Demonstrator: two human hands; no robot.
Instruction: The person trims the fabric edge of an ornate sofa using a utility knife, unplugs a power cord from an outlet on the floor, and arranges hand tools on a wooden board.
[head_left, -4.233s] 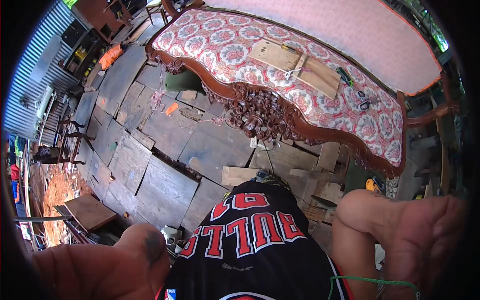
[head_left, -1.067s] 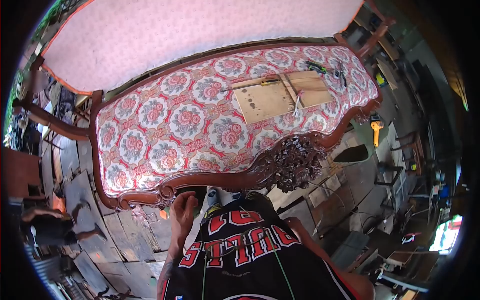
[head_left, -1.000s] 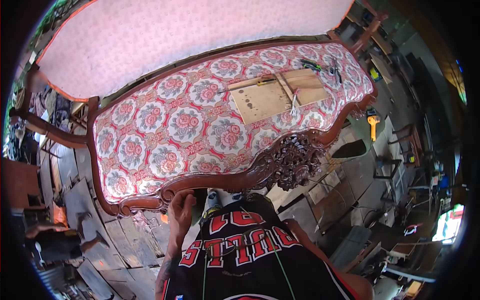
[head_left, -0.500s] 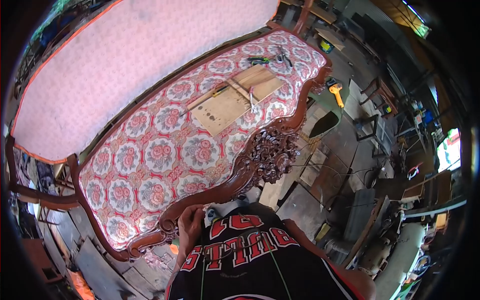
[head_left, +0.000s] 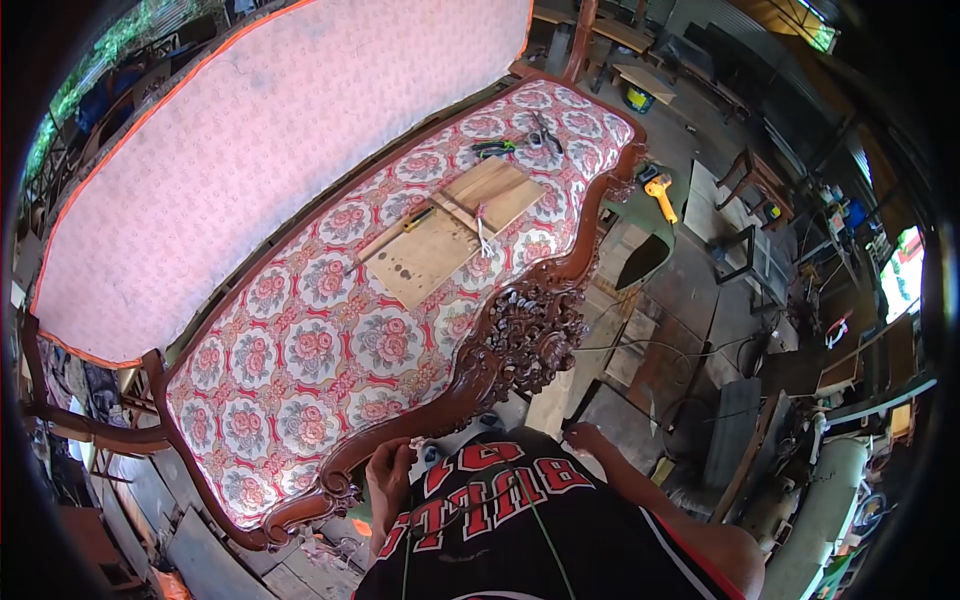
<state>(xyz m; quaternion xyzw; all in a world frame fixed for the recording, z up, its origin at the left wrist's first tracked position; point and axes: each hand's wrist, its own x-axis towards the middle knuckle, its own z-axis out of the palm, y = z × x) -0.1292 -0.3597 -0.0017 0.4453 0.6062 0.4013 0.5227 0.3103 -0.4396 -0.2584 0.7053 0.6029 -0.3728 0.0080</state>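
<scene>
My left hand [head_left: 388, 472] is beside the front of my jersey, just below the sofa's carved wooden front rail [head_left: 395, 432]. Its fingers are curled together in a pinch; whatever they hold, if anything, is too small to make out. My right hand [head_left: 586, 438] hangs at my other side, above the floor and apart from the sofa, its fingers too unclear to read. The sofa seat [head_left: 330, 290] is covered in rose-patterned fabric. On it lies a wooden board [head_left: 432, 268] carrying a yellow-and-black cutter [head_left: 417, 219], a wooden strip [head_left: 462, 212] and a white-ended cord [head_left: 484, 240].
Pliers with green handles [head_left: 493, 149] and dark scissors [head_left: 547, 133] rest on the seat's far end. The pink padded backrest [head_left: 260, 170] rises behind. A yellow power tool [head_left: 660, 195], planks, cables and a worn wooden stool [head_left: 755, 185] occupy the floor at right.
My right hand has come out from behind my torso and now shows at my right side. My left hand stays pinched near the rail. The view has shifted slightly.
</scene>
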